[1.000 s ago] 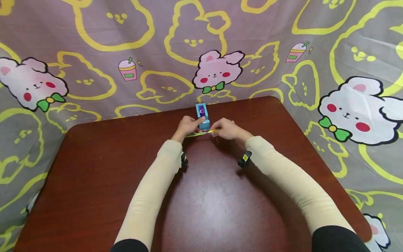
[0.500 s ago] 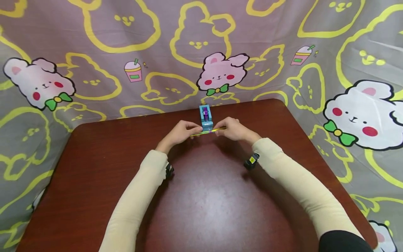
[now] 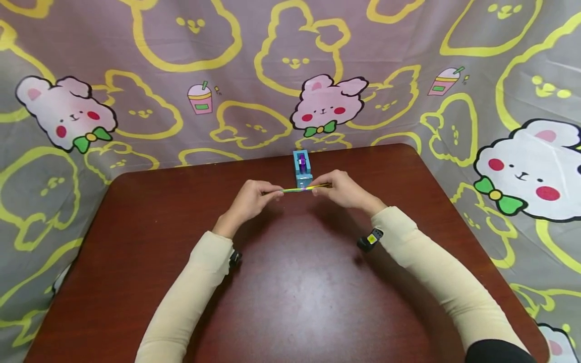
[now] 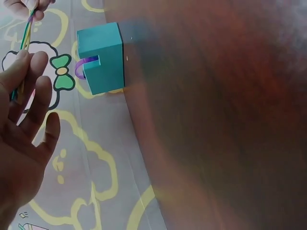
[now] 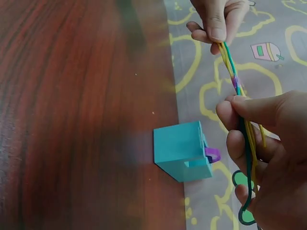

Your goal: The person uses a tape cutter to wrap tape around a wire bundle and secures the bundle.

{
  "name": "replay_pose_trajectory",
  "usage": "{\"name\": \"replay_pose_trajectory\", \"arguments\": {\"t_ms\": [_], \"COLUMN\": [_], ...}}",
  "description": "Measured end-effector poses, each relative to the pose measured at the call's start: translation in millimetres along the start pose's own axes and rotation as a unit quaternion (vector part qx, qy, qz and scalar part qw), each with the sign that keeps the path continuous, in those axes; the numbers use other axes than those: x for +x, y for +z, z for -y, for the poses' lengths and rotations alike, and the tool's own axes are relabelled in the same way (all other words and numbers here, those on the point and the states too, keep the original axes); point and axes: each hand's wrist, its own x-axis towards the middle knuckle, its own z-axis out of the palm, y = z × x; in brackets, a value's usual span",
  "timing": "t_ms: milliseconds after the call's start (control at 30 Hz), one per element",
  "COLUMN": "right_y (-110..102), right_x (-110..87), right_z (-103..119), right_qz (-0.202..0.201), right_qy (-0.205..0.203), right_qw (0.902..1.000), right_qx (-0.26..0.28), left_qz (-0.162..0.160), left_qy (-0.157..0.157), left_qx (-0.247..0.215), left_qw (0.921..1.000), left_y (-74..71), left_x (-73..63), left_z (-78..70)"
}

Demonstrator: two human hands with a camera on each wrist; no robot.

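A thin bundle of green and yellow cords (image 3: 294,190) is stretched between the two hands, above the table. Around its middle sits a short purple band (image 5: 235,82). My left hand (image 3: 248,202) pinches one end between thumb and fingers, its other fingers loosely extended in the left wrist view. The right hand (image 3: 345,190) pinches the bundle close to the purple band, and loose cord ends run across its palm in the right wrist view. Just behind the bundle stands a light blue tape dispenser (image 3: 302,166) with a purple roll (image 3: 302,162); neither hand appears to grip it.
The brown wooden table (image 3: 290,282) has rounded corners. A patterned cloth curtain (image 3: 159,65) hangs behind it and on both sides. The dispenser stands near the back edge.
My left hand has moved left, away from the dispenser, and now holds the bundle's end. The right hand keeps its hold near the middle. The head view has shifted slightly.
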Motion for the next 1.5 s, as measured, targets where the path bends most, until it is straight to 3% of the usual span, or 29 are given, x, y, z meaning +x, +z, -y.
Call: {"name": "replay_pose_trajectory", "arguments": {"t_ms": [133, 267, 500, 633, 767, 933, 1067, 1133, 1300, 1500], "right_y": [4, 8, 21, 27, 28, 23, 18, 14, 6, 2], "right_x": [-3.8, -6.2, -6.1, -3.9, -1.2, 5.3, 8.8, 10.4, 14.6, 17.7], "right_z": [0, 1, 10, 14, 15, 13, 17, 19, 21, 17], "right_qz": [-0.014, -0.049, -0.100, -0.104, -0.099, -0.045, 0.021, 0.055, 0.142, 0.220], "right_qy": [-0.018, -0.070, -0.186, -0.200, -0.195, -0.188, -0.148, -0.129, -0.103, -0.051], "right_qw": [0.9997, 0.9936, 0.9572, 0.9462, 0.9494, 0.9656, 0.9819, 0.9854, 0.9839, 0.9717], "right_qx": [-0.012, -0.073, -0.198, -0.232, -0.225, -0.174, -0.116, -0.096, -0.033, 0.070], "left_qz": [-0.013, -0.022, -0.032, -0.038, -0.043, -0.051, -0.057, -0.059, -0.061, -0.062], "left_qy": [0.031, 0.054, 0.066, 0.069, 0.075, 0.088, 0.098, 0.099, 0.106, 0.108], "left_qx": [0.023, 0.044, 0.050, 0.055, 0.059, 0.061, 0.062, 0.063, 0.060, 0.053], "left_qw": [0.9992, 0.9973, 0.9961, 0.9953, 0.9945, 0.9929, 0.9916, 0.9913, 0.9907, 0.9908], "left_y": [1.8, 2.3, 0.6, 0.0, -0.7, -2.1, -2.9, -2.9, -3.5, -3.1], "left_x": [-3.2, -4.0, -5.8, -6.4, -7.7, -9.2, -10.1, -10.4, -10.7, -10.3], "left_z": [-0.5, -0.2, -0.4, -1.9, -3.2, -5.1, -6.5, -5.9, -5.3, -2.8]}}
